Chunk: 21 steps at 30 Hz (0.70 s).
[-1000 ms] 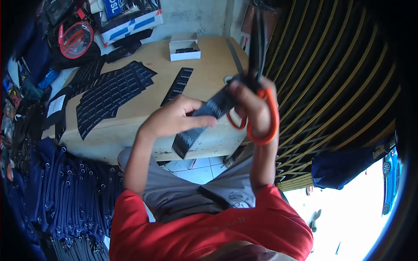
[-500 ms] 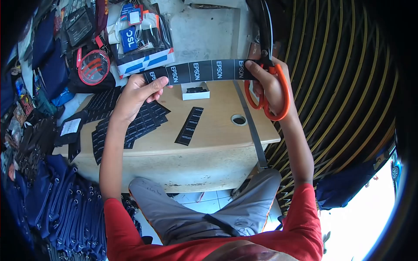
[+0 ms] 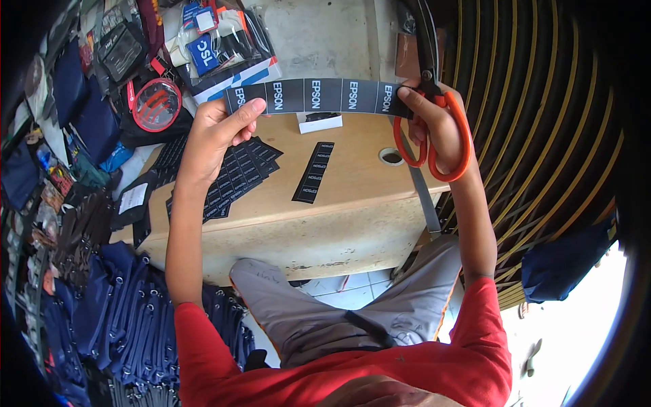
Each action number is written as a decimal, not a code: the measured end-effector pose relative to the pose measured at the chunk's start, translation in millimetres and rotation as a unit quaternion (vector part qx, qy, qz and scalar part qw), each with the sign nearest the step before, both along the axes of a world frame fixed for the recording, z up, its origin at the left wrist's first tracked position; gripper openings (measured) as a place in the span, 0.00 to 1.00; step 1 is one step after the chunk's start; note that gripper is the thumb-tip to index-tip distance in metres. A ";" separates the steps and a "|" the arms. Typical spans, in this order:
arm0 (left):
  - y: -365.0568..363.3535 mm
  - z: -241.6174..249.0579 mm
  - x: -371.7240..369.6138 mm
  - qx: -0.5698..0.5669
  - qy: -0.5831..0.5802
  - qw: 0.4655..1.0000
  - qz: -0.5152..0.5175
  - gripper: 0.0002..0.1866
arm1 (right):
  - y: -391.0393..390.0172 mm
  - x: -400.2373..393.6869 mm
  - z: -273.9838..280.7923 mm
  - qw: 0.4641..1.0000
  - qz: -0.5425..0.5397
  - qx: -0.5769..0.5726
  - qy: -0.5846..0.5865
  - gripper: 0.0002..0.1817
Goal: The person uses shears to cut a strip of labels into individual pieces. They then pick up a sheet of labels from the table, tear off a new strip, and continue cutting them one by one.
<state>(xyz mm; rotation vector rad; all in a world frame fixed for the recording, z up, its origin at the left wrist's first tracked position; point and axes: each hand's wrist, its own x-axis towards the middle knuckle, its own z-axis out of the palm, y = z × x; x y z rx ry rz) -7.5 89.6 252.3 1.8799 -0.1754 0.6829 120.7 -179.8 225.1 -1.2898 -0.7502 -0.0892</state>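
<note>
A black strip of EPSON labels (image 3: 332, 95) is stretched between my two hands above the table. My left hand (image 3: 224, 139) pinches its left end, thumb on top. My right hand (image 3: 441, 125) pinches the right end between thumb and finger. Orange-handled scissors (image 3: 463, 139) hang on that same hand, their dark blades pointing away from me. Below the strip, a single cut label strip (image 3: 313, 173) lies on the table. Several uncut label sheets (image 3: 241, 176) are fanned out under and beside my left forearm.
On the wooden table (image 3: 352, 183) stand a small white box (image 3: 320, 123) and a plastic-wrapped packet (image 3: 230, 57). A round hole (image 3: 391, 157) is near the right edge. Navy straps (image 3: 129, 312) pile up at left; coiled black-and-yellow bands (image 3: 529, 136) stand at right.
The view has shifted, so the table and its things appear farther right and higher. Both hands still hold the strip stretched, with the scissors in the right hand.
</note>
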 end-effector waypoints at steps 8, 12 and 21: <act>-16.5 -10.3 5.2 0.010 -0.058 0.998 0.033 0.14 | -11.7 -6.5 -15.7 0.999 -0.025 -0.033 -0.004 0.10; -24.0 -18.9 10.1 -0.016 -0.066 0.997 0.038 0.14 | -17.3 -4.1 -21.1 1.000 -0.007 -0.020 0.003 0.10; -42.1 -88.4 47.0 -0.410 -0.124 0.903 0.014 0.18 | -0.9 -36.3 -65.2 0.996 -0.041 0.000 0.085 0.09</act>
